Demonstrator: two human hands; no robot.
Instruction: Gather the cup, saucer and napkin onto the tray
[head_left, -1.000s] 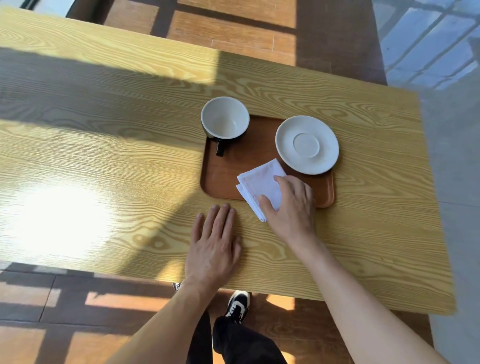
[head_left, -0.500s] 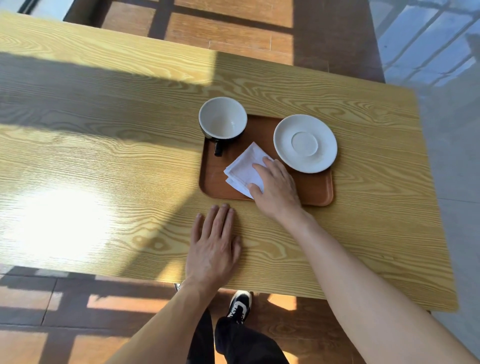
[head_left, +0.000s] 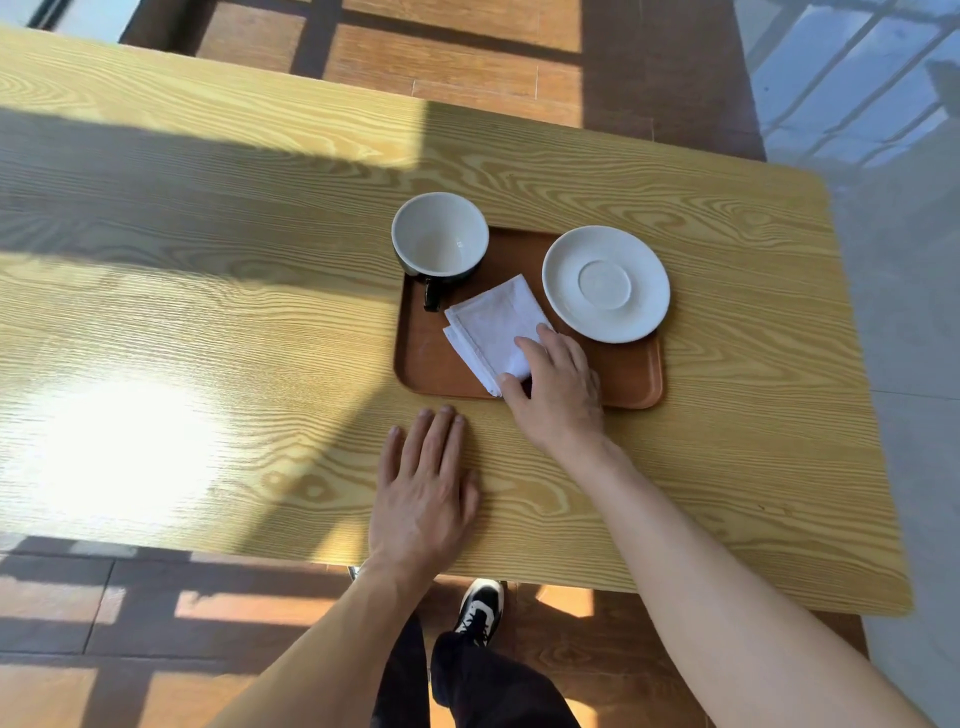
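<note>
A brown tray (head_left: 431, 358) lies on the wooden table (head_left: 208, 312). A dark cup (head_left: 439, 236) with a white inside stands upright on the tray's far left corner, its handle pointing toward me. A white saucer (head_left: 605, 283) rests on the tray's far right part. A folded white napkin (head_left: 493, 322) lies on the tray between them. My right hand (head_left: 558, 389) reaches over the tray's near edge, thumb and fingers pinching the napkin's near corner. My left hand (head_left: 423, 488) lies flat on the table, palm down, just in front of the tray.
The table's near edge runs just behind my left wrist, and its right edge lies past the tray. Bright sunlight glares on the table's left part. Below the edge are my legs, a shoe (head_left: 480, 608) and the wooden floor.
My right hand slid the napkin from the tray's near edge up and left into the tray's middle. The left hand, cup and saucer stayed where they were.
</note>
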